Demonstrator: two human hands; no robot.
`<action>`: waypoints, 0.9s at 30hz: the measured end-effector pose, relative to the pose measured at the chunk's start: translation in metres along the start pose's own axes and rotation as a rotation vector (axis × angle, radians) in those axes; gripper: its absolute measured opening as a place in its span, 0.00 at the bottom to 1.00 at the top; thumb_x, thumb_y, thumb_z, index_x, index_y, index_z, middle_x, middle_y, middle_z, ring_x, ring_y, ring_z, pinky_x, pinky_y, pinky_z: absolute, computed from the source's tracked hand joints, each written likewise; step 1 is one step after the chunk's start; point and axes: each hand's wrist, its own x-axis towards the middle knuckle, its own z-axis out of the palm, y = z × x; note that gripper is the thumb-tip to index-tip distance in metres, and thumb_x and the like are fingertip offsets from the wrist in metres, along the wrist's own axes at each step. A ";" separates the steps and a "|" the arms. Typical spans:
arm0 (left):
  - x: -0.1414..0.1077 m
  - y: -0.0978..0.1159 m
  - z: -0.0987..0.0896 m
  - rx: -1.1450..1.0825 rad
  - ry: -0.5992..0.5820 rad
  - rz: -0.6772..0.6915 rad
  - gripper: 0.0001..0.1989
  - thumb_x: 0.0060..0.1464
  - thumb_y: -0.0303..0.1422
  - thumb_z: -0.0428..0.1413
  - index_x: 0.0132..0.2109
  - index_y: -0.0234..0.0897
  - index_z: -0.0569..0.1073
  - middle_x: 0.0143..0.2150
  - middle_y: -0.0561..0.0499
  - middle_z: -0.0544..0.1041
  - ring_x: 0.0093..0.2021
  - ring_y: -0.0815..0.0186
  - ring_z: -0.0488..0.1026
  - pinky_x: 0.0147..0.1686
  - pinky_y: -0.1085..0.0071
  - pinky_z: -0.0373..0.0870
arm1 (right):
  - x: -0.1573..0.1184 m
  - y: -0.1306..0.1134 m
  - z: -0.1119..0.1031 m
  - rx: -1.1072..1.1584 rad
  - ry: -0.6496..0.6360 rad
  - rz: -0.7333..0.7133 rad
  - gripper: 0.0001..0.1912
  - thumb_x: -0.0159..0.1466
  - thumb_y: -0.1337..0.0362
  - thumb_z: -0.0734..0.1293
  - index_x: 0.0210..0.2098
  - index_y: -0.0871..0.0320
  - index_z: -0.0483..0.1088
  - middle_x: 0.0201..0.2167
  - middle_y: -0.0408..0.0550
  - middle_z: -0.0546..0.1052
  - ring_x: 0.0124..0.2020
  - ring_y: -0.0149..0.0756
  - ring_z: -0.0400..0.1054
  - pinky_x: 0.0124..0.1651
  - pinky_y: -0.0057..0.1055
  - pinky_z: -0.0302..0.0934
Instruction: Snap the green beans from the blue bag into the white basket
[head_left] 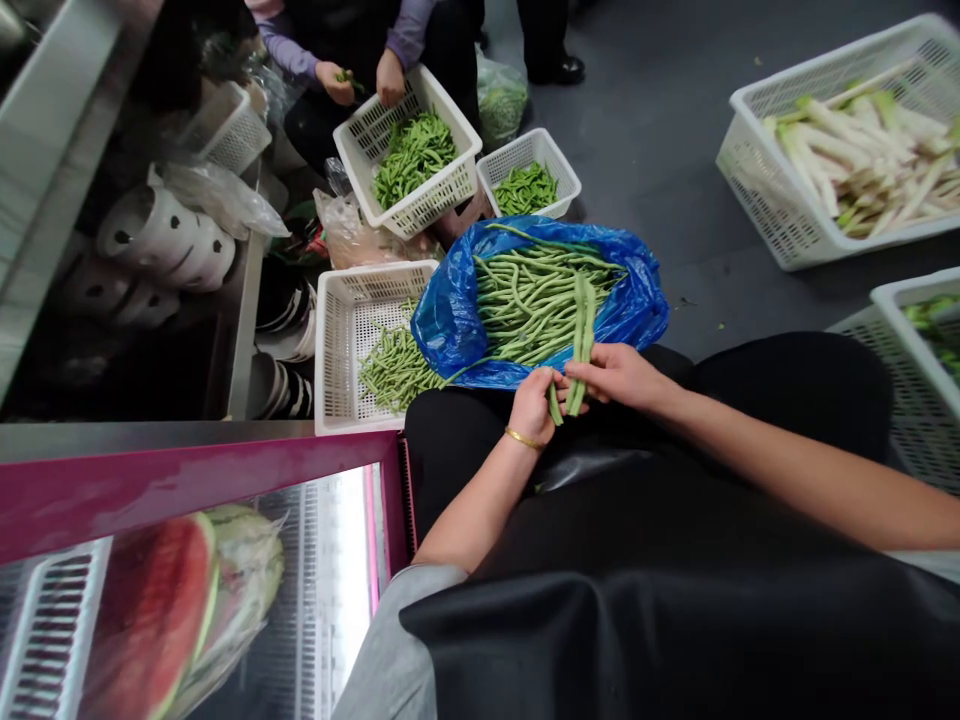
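Note:
My right hand (616,374) is closed on a small bunch of long green beans (582,335), which stands up above the fingers. Close beside it, my left hand (534,402) pinches a short green bean piece (555,404) between thumb and fingers. Just beyond both hands lies an open blue plastic bag (450,318), full of whole long green beans (525,290). Left of the bag, a white plastic basket (330,345) holds cut bean pieces (397,370).
Opposite, a co-worker's hands (337,85) work over a white basket (442,205) of green pods. A smaller basket (566,190) stands beside it. At right is a crate (757,190) of pale stalks. A glass-topped case (300,460) with cut watermelon (165,610) stands at lower left.

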 end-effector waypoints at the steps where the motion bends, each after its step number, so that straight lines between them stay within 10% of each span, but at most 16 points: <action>1: -0.002 0.003 -0.001 0.022 -0.036 -0.011 0.16 0.49 0.42 0.59 0.33 0.37 0.61 0.23 0.57 0.68 0.18 0.73 0.66 0.18 0.78 0.62 | 0.004 0.008 -0.002 0.062 -0.053 0.083 0.21 0.57 0.46 0.66 0.27 0.59 0.67 0.16 0.41 0.67 0.15 0.28 0.58 0.18 0.26 0.51; 8: -0.023 0.012 -0.002 0.312 -0.201 -0.004 0.20 0.48 0.47 0.59 0.34 0.37 0.61 0.21 0.55 0.71 0.13 0.76 0.61 0.11 0.82 0.48 | 0.006 0.017 -0.031 0.272 -0.043 0.119 0.26 0.51 0.48 0.72 0.41 0.58 0.68 0.17 0.36 0.64 0.15 0.24 0.53 0.18 0.25 0.48; 16: -0.032 0.012 0.005 0.107 -0.525 -0.307 0.22 0.41 0.42 0.65 0.38 0.31 0.70 0.31 0.47 0.75 0.26 0.66 0.74 0.24 0.71 0.70 | 0.011 -0.002 -0.050 -0.107 0.114 -0.164 0.18 0.59 0.48 0.66 0.28 0.58 0.66 0.20 0.41 0.68 0.22 0.29 0.60 0.27 0.28 0.56; 23: -0.011 -0.014 0.007 0.076 -0.007 0.036 0.12 0.45 0.31 0.61 0.27 0.33 0.63 0.20 0.57 0.65 0.18 0.77 0.61 0.20 0.78 0.57 | -0.022 -0.013 -0.007 -0.507 0.215 -0.496 0.16 0.64 0.52 0.60 0.30 0.58 0.67 0.24 0.49 0.73 0.25 0.34 0.66 0.30 0.30 0.57; 27: -0.004 -0.012 0.003 -0.012 0.093 0.011 0.13 0.44 0.33 0.61 0.28 0.34 0.63 0.21 0.56 0.67 0.21 0.73 0.66 0.25 0.75 0.65 | -0.019 -0.001 0.000 -0.294 0.033 -0.219 0.22 0.65 0.45 0.56 0.30 0.58 0.66 0.24 0.48 0.74 0.24 0.33 0.66 0.30 0.29 0.58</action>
